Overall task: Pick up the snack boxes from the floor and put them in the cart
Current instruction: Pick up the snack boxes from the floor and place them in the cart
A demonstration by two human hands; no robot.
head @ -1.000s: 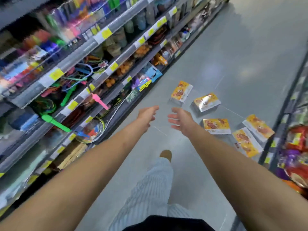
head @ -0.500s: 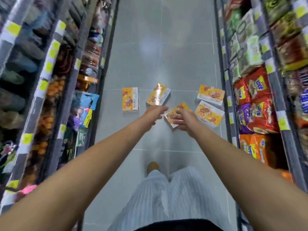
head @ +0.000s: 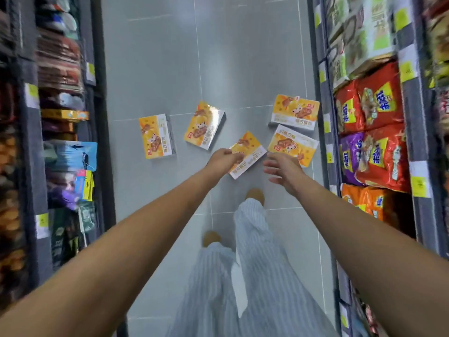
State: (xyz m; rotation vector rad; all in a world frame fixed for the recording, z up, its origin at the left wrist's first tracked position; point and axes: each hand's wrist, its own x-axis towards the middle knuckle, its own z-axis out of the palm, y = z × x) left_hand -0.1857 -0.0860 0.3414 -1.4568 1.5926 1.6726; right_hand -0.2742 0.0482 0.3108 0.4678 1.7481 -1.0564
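Several yellow-and-white snack boxes lie flat on the grey tiled floor [head: 155,69] of a shop aisle. One box [head: 156,137] lies at the left and another [head: 205,125] just right of it. Two more [head: 295,111] [head: 291,144] rest against the right shelf's foot. The nearest box [head: 251,153] lies between my hands. My left hand [head: 222,161] reaches out with loosely curled fingers that overlap this box's left corner; no grip shows. My right hand [head: 279,169] is stretched out with spread fingers just right of the same box. No cart is in view.
Shelves with hanging goods [head: 70,152] line the left side of the aisle. Shelves of red, purple and orange snack bags [head: 374,142] line the right side. My striped trouser legs and brown shoes [head: 255,194] stand just behind the boxes. The aisle runs on ahead.
The view has swung from the left shelf to straight down the aisle. The boxes now lie closer under my hands, and both arms have stretched out toward the nearest box.
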